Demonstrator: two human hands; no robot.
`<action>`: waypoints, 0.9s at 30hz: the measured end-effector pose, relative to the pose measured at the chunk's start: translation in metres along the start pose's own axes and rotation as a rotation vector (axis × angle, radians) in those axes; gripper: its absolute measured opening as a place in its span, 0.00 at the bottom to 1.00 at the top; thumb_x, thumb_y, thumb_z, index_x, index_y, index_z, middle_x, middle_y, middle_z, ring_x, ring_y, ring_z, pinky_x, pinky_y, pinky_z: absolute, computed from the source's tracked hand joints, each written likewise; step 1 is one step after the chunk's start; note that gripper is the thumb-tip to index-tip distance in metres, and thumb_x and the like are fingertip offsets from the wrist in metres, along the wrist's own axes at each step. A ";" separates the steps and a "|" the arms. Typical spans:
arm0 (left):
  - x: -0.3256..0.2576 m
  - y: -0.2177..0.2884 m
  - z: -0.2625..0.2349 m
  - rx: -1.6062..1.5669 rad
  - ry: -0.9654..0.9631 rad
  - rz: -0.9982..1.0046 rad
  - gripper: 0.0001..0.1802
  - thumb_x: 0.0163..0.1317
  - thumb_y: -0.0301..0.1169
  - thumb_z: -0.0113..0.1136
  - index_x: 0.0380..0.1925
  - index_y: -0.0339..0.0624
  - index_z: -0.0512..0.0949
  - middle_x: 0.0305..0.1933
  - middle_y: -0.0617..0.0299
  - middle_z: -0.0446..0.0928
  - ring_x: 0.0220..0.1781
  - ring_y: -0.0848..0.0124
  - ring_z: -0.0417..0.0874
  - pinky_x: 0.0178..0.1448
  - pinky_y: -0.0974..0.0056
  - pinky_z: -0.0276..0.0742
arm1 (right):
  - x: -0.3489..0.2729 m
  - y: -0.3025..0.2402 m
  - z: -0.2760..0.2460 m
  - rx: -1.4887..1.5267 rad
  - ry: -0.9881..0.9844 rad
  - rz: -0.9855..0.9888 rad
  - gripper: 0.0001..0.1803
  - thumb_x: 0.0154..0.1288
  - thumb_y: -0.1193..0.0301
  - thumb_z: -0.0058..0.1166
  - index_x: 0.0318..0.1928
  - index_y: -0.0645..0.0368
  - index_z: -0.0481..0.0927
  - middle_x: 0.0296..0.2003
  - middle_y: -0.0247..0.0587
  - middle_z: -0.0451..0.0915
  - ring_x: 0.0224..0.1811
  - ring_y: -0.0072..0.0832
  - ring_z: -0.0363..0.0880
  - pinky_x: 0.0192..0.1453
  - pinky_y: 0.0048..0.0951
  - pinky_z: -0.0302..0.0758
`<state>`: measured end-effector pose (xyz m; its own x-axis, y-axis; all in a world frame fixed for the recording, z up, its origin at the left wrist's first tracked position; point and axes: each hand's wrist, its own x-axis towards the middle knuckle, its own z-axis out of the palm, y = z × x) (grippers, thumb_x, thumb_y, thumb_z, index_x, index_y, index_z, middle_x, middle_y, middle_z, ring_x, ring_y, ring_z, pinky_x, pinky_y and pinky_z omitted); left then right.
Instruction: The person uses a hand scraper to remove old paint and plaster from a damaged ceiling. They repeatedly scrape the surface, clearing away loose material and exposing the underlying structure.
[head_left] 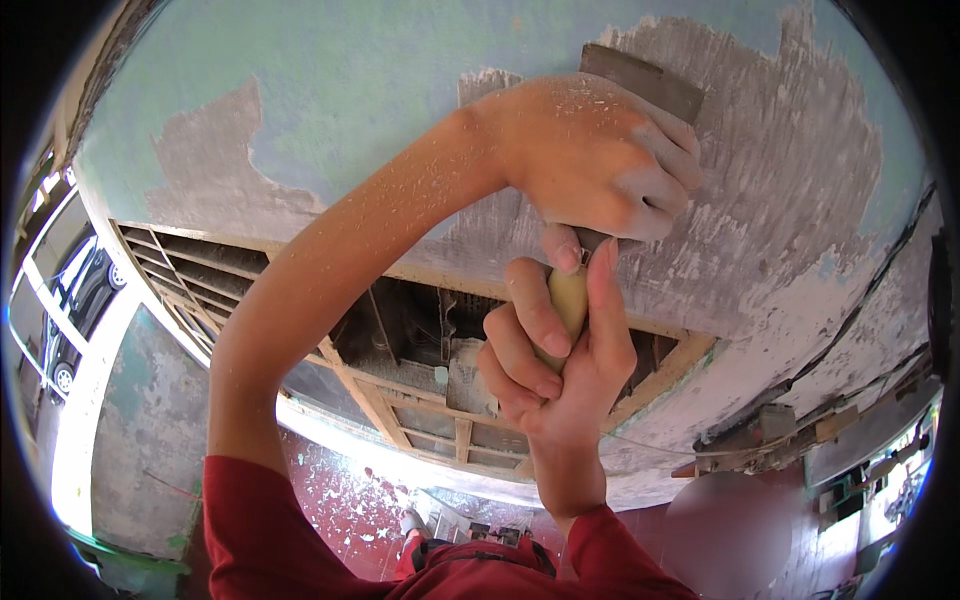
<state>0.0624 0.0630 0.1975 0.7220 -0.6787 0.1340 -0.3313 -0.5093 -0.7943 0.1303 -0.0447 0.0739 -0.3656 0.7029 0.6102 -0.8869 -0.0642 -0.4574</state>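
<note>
My right hand (560, 340) is closed around the pale yellow handle (568, 298) of a scraper, its thumb pointing up along it. Above it, my left hand (605, 150) lies over the scraper's flat grey blade (645, 80), fingers curled round the blade's side and the palm hidden. The blade's far edge rests at the wall (400, 70), where green paint has come off and a rough grey-purple patch (770, 170) shows. Pale dust and flakes cover my left hand and forearm.
Below the painted surface runs a wooden-framed opening with slats (370, 385). Paint flakes (350, 500) litter the red floor. A dark cable (835, 345) and a cluttered ledge (790, 435) are at right. A car (85, 290) stands outside at left; a blurred round area is at lower right.
</note>
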 end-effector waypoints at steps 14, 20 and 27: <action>0.000 0.003 0.010 -0.032 0.120 0.036 0.10 0.35 0.33 0.57 0.14 0.38 0.68 0.21 0.61 0.67 0.28 0.62 0.74 0.42 0.60 0.75 | -0.005 0.001 -0.002 -0.030 -0.004 0.007 0.17 0.74 0.51 0.25 0.41 0.47 0.63 0.18 0.25 0.59 0.07 0.13 0.48 0.07 0.17 0.49; -0.001 0.003 0.003 0.002 0.062 0.005 0.13 0.39 0.39 0.54 0.13 0.41 0.67 0.23 0.65 0.69 0.35 0.66 0.76 0.48 0.64 0.74 | -0.004 0.000 -0.001 -0.045 0.039 0.026 0.17 0.74 0.50 0.26 0.40 0.47 0.62 0.17 0.25 0.58 0.07 0.14 0.47 0.06 0.17 0.49; -0.002 0.026 0.011 -0.002 -0.004 -0.048 0.10 0.35 0.35 0.54 0.12 0.42 0.69 0.21 0.66 0.68 0.33 0.69 0.75 0.47 0.65 0.74 | -0.020 0.009 -0.015 -0.022 0.037 0.045 0.17 0.74 0.50 0.25 0.40 0.47 0.62 0.16 0.26 0.58 0.07 0.14 0.47 0.06 0.18 0.49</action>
<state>0.0595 0.0568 0.1702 0.7396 -0.6514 0.1693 -0.2974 -0.5420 -0.7860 0.1335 -0.0481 0.0476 -0.3940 0.7251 0.5648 -0.8633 -0.0811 -0.4981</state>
